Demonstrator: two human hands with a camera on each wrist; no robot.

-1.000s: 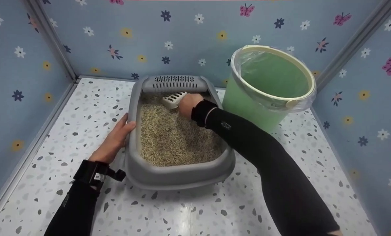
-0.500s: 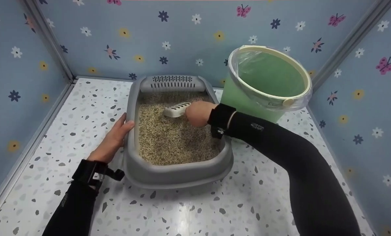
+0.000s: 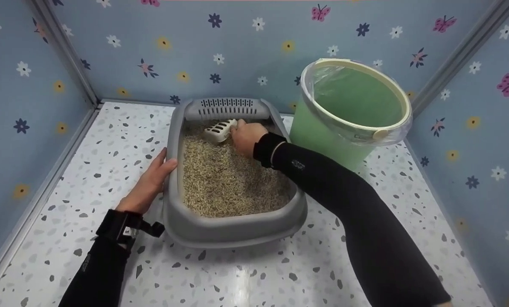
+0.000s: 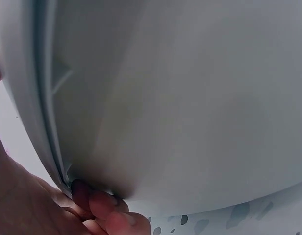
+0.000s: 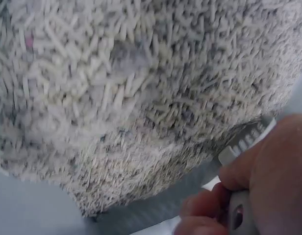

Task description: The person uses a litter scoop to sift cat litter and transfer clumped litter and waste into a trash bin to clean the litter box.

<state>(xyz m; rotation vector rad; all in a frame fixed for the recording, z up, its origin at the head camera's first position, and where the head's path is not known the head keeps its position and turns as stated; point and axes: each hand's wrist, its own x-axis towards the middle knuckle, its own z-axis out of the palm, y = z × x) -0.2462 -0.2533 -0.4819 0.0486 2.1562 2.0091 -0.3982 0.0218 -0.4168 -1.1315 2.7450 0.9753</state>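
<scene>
A grey litter box (image 3: 233, 230) full of tan pellet litter (image 3: 220, 183) stands on the floor, its slotted back wall raised. My left hand (image 3: 148, 184) grips the left rim, thumb on top. In the left wrist view the fingers (image 4: 109, 208) curl under the rim against the outer wall. Inside the box, toward the far left, my right hand (image 3: 250, 138) holds a cream slotted litter scoop (image 3: 218, 131) by its handle. The scoop's head lies low at the litter, its slots facing up. The right wrist view shows the curled fingers (image 5: 205, 208) round the handle.
A green trash bin (image 3: 331, 132) with a cream rim and a clear plastic liner (image 3: 322, 81) stands close behind the box on the right. Flowered blue panels (image 3: 254, 51) enclose the back and both sides. The floor (image 3: 109, 149) is white with grey specks.
My right hand pulled the scoop a little toward me and right, then pushed it back to the far left of the litter. The left hand kept its hold on the rim.
</scene>
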